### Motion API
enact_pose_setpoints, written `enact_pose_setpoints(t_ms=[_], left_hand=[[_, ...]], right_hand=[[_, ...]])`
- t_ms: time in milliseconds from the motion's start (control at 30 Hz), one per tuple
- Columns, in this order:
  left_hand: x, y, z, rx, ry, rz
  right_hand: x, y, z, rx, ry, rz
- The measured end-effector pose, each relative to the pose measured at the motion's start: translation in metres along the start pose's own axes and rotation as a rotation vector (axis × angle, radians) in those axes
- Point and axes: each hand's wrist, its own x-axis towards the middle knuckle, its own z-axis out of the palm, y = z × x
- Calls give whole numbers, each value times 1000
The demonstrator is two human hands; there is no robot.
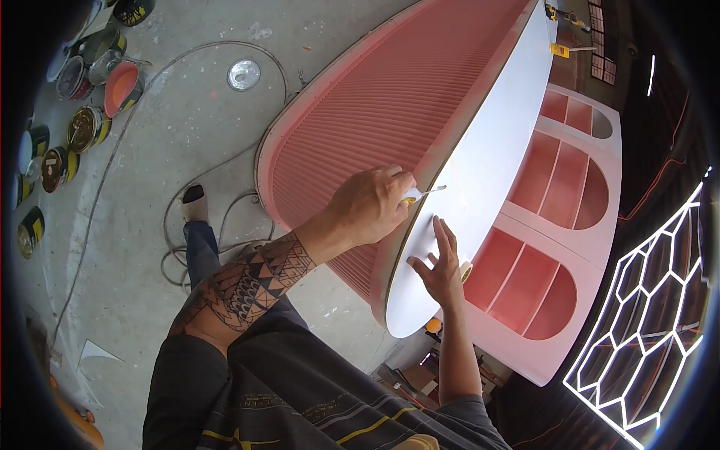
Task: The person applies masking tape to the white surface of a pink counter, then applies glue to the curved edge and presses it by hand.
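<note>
My left hand (pixel 371 202), below a patterned forearm, is closed around a screwdriver-like tool (pixel 412 196) with a white and yellow handle. Its thin metal tip reaches over the near edge of the glossy white countertop (pixel 487 157). To the right, my right hand (pixel 441 266) lies with spread fingers on the white surface. Beneath the countertop is a curved pink counter (pixel 390 97) with a ribbed front. A roll of tape (pixel 466 271) is by the countertop's far edge, just right of my right hand.
Behind the counter stands a pink shelf unit (pixel 581 247) with arched openings. Open paint cans (pixel 88 127) line the floor at left. A hose or cable (pixel 169 217) loops near my foot, and a round metal lid (pixel 244 75) lies further off. Tools (pixel 568 19) sit at the countertop's far end.
</note>
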Motion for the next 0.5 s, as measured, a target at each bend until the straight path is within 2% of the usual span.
enact_pose_setpoints(t_ms=[167,233,300,367,400,467,500], left_hand=[[-13,-1,1,-13,-8,14],[-20,-1,0,-50,-25,-29],[-29,-8,-1,-87,-38,-69],[-44,-26,0,-156,97,-34],[-51,-33,-5,-159,98,-34],[-63,-47,-15,-314,93,-176],[-69,-55,-17,-319,94,-179]], right_hand=[[20,-7,-11,-73,51,23],[38,-14,-17,-92,103,-113],[50,-24,-26,-69,41,-61],[59,-30,-25,-98,25,-42],[61,-40,-28,-104,9,-19],[64,-40,-29,-93,-11,7],[66,-41,-29,-79,-31,33]])
